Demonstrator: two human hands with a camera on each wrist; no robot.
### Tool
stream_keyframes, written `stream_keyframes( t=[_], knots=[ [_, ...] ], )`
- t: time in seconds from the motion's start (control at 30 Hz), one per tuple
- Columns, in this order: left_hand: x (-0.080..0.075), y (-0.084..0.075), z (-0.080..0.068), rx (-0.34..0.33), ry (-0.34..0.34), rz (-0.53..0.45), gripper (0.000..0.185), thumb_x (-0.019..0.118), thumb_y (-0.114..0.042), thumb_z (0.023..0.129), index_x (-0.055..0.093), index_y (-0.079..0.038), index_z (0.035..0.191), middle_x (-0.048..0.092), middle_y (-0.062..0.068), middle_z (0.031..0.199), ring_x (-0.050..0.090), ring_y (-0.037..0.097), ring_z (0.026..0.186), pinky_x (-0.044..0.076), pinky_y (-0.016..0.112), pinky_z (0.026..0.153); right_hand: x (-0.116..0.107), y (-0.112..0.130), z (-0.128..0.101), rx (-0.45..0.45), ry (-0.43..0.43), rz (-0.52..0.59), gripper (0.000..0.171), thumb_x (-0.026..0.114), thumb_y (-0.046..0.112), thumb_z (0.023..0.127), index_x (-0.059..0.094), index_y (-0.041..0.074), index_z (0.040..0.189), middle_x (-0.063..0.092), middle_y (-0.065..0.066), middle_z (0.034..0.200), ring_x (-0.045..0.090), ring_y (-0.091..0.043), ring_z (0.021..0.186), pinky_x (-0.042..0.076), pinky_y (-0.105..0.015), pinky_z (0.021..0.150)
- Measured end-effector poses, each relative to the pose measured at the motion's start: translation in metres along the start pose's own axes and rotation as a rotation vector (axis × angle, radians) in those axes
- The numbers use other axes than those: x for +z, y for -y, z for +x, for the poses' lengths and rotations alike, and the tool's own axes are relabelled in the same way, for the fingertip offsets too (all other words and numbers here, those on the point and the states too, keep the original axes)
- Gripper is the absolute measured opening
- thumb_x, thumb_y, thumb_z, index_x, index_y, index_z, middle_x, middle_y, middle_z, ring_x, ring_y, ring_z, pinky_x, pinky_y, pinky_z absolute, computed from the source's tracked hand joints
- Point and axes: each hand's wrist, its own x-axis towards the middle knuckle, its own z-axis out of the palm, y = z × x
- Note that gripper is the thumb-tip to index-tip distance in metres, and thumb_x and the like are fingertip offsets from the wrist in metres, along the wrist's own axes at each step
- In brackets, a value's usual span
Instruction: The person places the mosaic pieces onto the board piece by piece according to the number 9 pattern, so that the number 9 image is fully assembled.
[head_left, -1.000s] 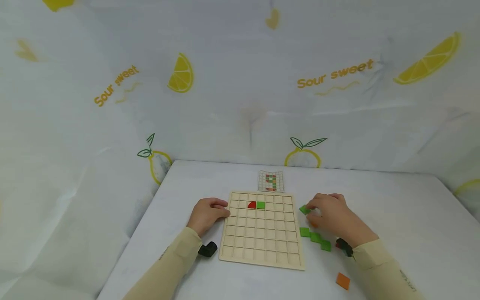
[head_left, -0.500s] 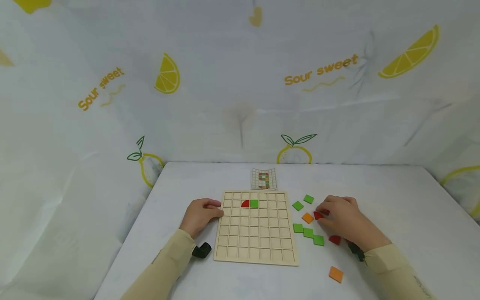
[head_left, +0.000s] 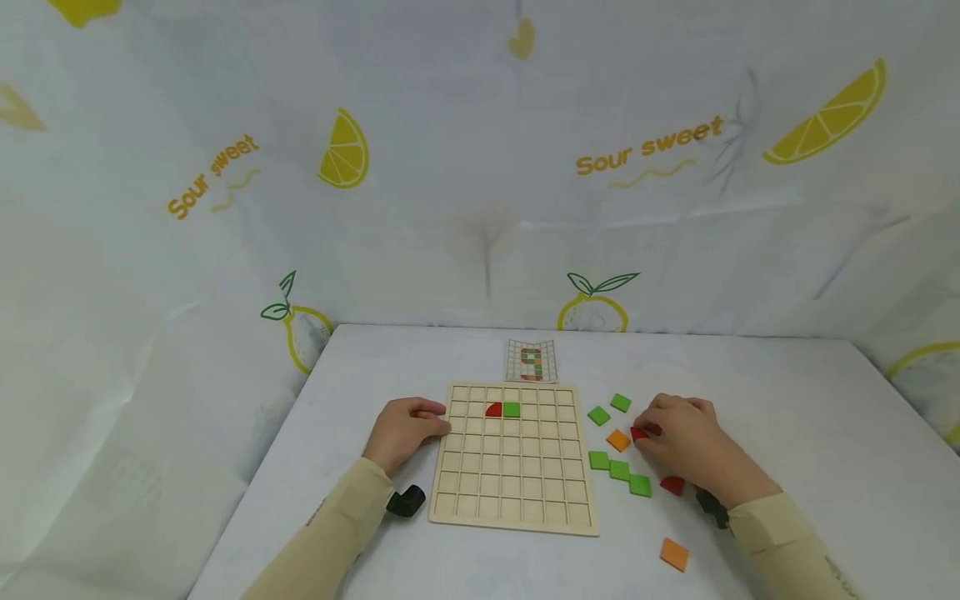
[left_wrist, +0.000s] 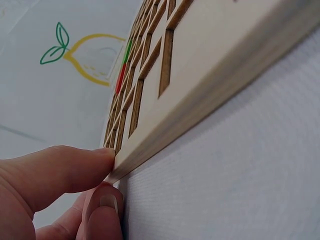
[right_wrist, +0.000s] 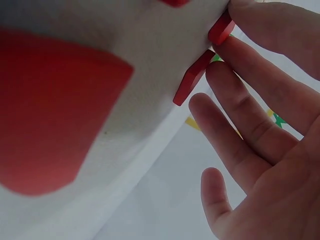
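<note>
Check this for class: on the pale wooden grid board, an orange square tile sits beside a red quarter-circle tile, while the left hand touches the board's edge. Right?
Not quite: the head view shows a green square tile, not an orange one, beside the red quarter-circle tile on the board. The rest stands.

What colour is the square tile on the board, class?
Square tile: green, clearest in the head view.

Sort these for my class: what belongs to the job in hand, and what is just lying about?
Likely job things:
wooden board, held by the left hand
red pieces, one in the right hand
green squares
orange squares
pattern card

Just around:
lemon-print sheet
black wrist gadgets
</note>
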Motion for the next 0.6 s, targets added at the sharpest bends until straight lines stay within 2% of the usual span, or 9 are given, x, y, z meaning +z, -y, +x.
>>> stream_keyframes(
  t=[0.6],
  knots=[
    [0.0004,-0.0005,-0.0014,0.012,-0.003,0.016,0.027,0.089,-0.020,0.087,0.082,-0.014,0.112,0.079,0.002,0.101,0.069,0.017,0.094,0.056,0.033,0.086,-0.0062,0.0086,0.0083,-0.019,0.006,0.018,0.016,0.090,0.020,0.088,0.081,0.012,0.099,0.066,0.004,0.093,0.061,-0.018,0.089,0.033,-0.069,0.110]
  ],
)
